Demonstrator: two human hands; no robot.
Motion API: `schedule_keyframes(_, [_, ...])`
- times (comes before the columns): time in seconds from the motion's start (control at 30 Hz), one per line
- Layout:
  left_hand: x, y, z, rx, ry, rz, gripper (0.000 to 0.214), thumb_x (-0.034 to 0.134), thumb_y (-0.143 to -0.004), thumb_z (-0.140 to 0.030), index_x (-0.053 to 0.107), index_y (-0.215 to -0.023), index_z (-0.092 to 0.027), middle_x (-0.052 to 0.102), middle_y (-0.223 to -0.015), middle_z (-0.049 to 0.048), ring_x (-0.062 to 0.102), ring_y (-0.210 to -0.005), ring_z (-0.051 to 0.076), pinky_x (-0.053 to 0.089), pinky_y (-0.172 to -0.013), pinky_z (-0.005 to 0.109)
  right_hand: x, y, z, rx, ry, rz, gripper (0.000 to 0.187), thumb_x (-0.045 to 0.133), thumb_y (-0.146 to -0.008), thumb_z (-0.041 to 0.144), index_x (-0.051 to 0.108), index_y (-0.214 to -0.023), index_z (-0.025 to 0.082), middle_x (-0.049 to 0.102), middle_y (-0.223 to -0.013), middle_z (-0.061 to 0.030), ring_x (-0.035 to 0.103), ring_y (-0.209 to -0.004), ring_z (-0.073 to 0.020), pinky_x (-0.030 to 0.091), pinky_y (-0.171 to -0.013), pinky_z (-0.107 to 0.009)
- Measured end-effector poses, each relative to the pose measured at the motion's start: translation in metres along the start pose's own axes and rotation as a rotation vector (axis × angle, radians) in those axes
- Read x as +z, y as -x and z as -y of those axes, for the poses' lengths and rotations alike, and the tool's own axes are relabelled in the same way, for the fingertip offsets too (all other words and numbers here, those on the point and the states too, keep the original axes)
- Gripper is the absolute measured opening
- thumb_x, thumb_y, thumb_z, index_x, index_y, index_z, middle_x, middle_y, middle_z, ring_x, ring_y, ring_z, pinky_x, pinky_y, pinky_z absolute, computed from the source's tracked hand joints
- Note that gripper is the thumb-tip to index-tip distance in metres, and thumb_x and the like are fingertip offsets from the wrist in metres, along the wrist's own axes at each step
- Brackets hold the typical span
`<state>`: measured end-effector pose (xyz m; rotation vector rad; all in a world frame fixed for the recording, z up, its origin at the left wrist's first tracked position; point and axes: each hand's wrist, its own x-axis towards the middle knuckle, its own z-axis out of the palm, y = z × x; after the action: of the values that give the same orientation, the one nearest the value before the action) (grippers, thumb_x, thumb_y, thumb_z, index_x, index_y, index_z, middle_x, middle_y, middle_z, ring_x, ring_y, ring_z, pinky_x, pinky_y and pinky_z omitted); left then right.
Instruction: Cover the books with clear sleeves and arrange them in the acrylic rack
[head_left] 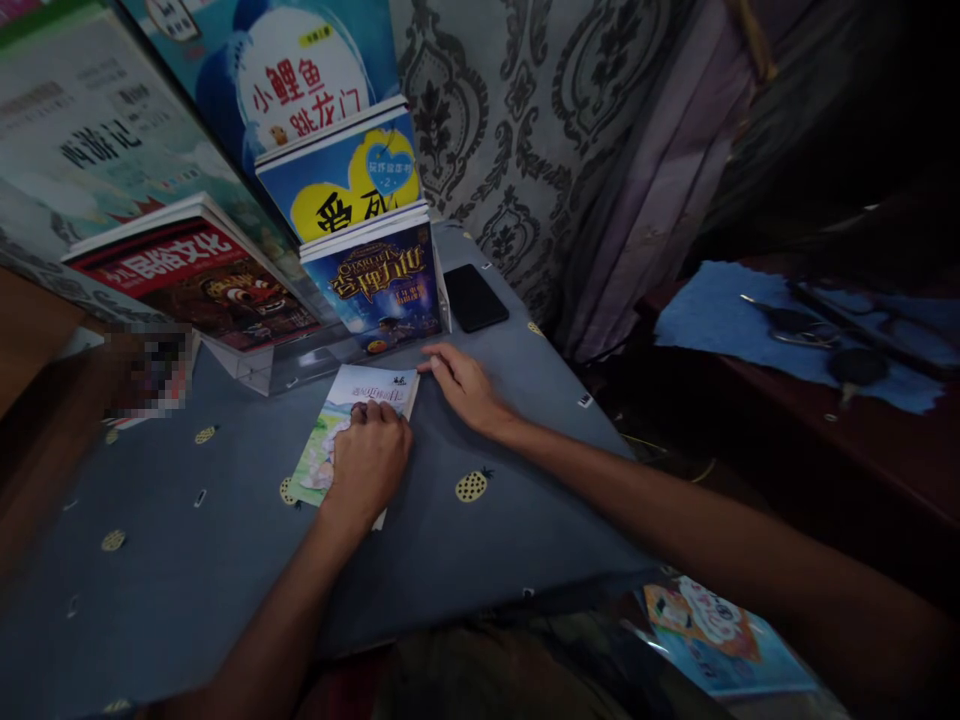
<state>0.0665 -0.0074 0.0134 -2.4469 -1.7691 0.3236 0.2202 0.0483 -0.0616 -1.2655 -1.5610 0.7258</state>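
The left hand [373, 455] lay curled on the cover of a thin booklet [322, 440], knuckles up and fingers bent; whether it pinched anything could not be told. The right hand [465, 388] was apart from it, loosely spread, its index finger reaching to the top right corner of the booklet. The booklet lay flat on a grey tablecloth [210, 560] with pineapple prints, and the left hand and wrist hid a good part of its cover.

Just beyond the booklet rose a clear plastic stand [259, 372], which blocked the far side. Straight behind the booklet it held a dark blue book [375, 290], then a yellow and blue book [345, 190]. Left of those leaned a red book [202, 270]. Beyond the booklet to the right, a black phone [476, 298] lay beside the stand.

Far to the left of the booklet, another person's arm [45, 460] came in, blurred, near a pixelated patch. Well to the right of the booklet, a blue cloth [720, 310] bore small dark items too dim to make out. Nearer the wearer than the booklet and to its right, a bright picture book [720, 630] lay below the table edge. A patterned wall [525, 110] stood behind everything.
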Motion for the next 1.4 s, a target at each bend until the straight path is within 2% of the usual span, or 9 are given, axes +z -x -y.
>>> schedule_keyframes(0.2, [0.002,0.001,-0.001,0.022,-0.024,-0.011,0.039,0.032,-0.102,-0.022,0.065,-0.113,-0.003,0.068,-0.112,0.0245,0.065,-0.110,0.034,0.057,-0.077,0.039,-0.004,0.007,0.007,-0.122,0.092,0.013,0.031,0.037,-0.102,0.025,0.060,-0.123,0.021,0.075,-0.106,-0.0072,0.064,-0.108,-0.0227,0.046,-0.099,-0.039])
schedule_keyframes(0.37, [0.005,0.001,-0.003,0.007,-0.037,-0.004,0.040,0.034,-0.102,-0.025,0.063,-0.118,-0.002,0.066,-0.117,0.0260,0.063,-0.114,0.035,0.057,-0.079,0.041,-0.004,0.009,0.017,-0.123,0.404,0.126,0.031,0.037,-0.103,0.025,0.064,-0.116,0.019,0.072,-0.103,-0.0106,0.061,-0.102,-0.0256,0.045,-0.092,-0.039])
schedule_keyframes(0.57, [0.002,0.007,0.012,0.038,0.046,-0.024,0.035,0.041,-0.104,-0.033,0.065,-0.113,-0.010,0.069,-0.119,0.0176,0.066,-0.113,0.030,0.058,-0.081,0.036,-0.005,0.014,0.029,-0.158,0.625,0.207,0.030,0.037,-0.103,0.023,0.064,-0.112,0.016,0.072,-0.100,-0.0135,0.060,-0.099,-0.0277,0.043,-0.087,-0.040])
schedule_keyframes(0.7, [0.008,0.023,0.037,0.046,0.130,-0.065,0.028,0.045,-0.103,-0.031,0.067,-0.117,-0.020,0.064,-0.138,0.0095,0.068,-0.115,0.025,0.057,-0.089,0.034,-0.005,0.019,0.029,-0.180,0.639,0.229,0.028,0.039,-0.103,0.024,0.064,-0.116,0.017,0.073,-0.104,-0.0129,0.061,-0.102,-0.0279,0.043,-0.087,-0.040])
schedule_keyframes(0.8, [0.019,0.038,0.051,0.068,0.171,-0.100,0.031,0.049,-0.101,-0.030,0.063,-0.128,-0.021,0.058,-0.146,0.0084,0.062,-0.126,0.025,0.055,-0.098,0.035,-0.001,0.020,0.027,-0.226,0.669,0.264,0.030,0.041,-0.103,0.025,0.062,-0.123,0.016,0.072,-0.115,-0.0152,0.059,-0.112,-0.0302,0.043,-0.092,-0.044])
schedule_keyframes(1.0, [0.035,0.056,0.062,0.201,0.193,-0.139,0.049,0.056,-0.098,-0.044,0.054,-0.141,-0.022,0.051,-0.152,0.0116,0.046,-0.143,0.029,0.049,-0.109,0.043,0.015,0.000,0.022,-0.279,0.623,0.334,0.036,0.045,-0.102,0.027,0.058,-0.133,0.014,0.069,-0.129,-0.0181,0.053,-0.129,-0.0348,0.038,-0.104,-0.054])
schedule_keyframes(1.13, [0.039,0.062,0.065,0.286,0.205,-0.128,0.057,0.064,-0.093,-0.046,0.051,-0.143,-0.022,0.044,-0.158,0.0106,0.036,-0.149,0.030,0.042,-0.116,0.048,0.020,-0.013,0.015,-0.291,0.572,0.364,0.040,0.046,-0.102,0.030,0.056,-0.138,0.015,0.064,-0.138,-0.0157,0.050,-0.136,-0.0332,0.037,-0.108,-0.053])
schedule_keyframes(1.23, [0.041,0.065,0.064,0.300,0.197,-0.162,0.054,0.064,-0.094,-0.041,0.053,-0.142,-0.020,0.047,-0.156,0.0122,0.040,-0.147,0.029,0.039,-0.118,0.048,0.020,-0.015,0.009,-0.308,0.529,0.370,0.045,0.049,-0.101,0.033,0.053,-0.142,0.015,0.061,-0.143,-0.0155,0.047,-0.139,-0.0328,0.035,-0.111,-0.053])
schedule_keyframes(1.4, [0.044,0.069,0.060,0.326,0.186,-0.197,0.039,0.059,-0.097,-0.039,0.062,-0.130,-0.019,0.061,-0.142,0.0127,0.050,-0.140,0.028,0.046,-0.113,0.046,0.018,-0.008,0.005,-0.341,0.466,0.379,0.046,0.050,-0.100,0.033,0.052,-0.144,0.017,0.059,-0.144,-0.0148,0.046,-0.141,-0.0326,0.034,-0.113,-0.053])
